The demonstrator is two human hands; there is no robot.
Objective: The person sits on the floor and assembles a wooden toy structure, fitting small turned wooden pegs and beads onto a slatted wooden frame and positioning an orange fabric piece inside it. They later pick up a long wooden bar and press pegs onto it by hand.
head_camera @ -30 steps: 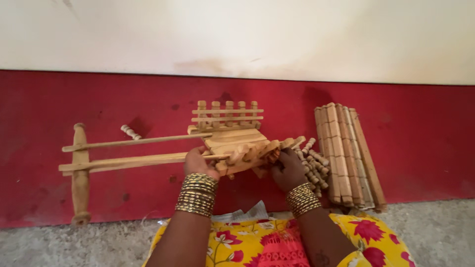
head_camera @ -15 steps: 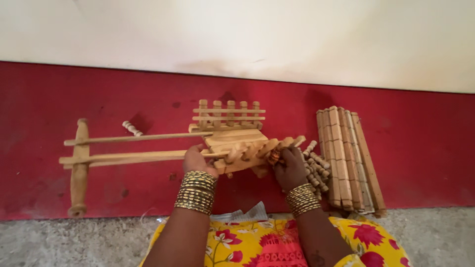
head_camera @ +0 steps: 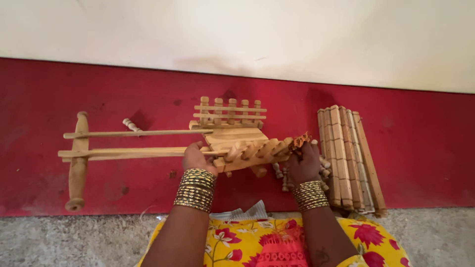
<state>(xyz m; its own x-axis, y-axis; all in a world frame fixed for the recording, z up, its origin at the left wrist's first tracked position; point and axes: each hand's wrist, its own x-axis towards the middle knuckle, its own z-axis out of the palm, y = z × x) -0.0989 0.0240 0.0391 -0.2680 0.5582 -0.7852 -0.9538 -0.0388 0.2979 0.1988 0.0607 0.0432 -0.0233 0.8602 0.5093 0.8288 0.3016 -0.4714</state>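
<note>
A small wooden cart model (head_camera: 232, 136) lies on a red floor strip, its two long shafts (head_camera: 133, 143) running left to a crossbar yoke (head_camera: 78, 160). My left hand (head_camera: 197, 158) grips the near side of the cart where the shaft meets the body. My right hand (head_camera: 303, 165) holds the right end of a slanted railing of short wooden pegs (head_camera: 257, 153) against the cart's near side. A matching upright railing (head_camera: 230, 112) stands on the cart's far side. Both wrists carry several gold bangles.
A stack of flat wooden slats (head_camera: 349, 155) lies right of my right hand, with loose turned pegs (head_camera: 279, 173) beside it. One small turned peg (head_camera: 130, 124) lies behind the shafts. A cream wall rises behind. Grey floor and a yellow flowered garment (head_camera: 277, 242) are nearest me.
The hands and cart barely shift. The right hand has slid slightly right along the slanted railing's end.
</note>
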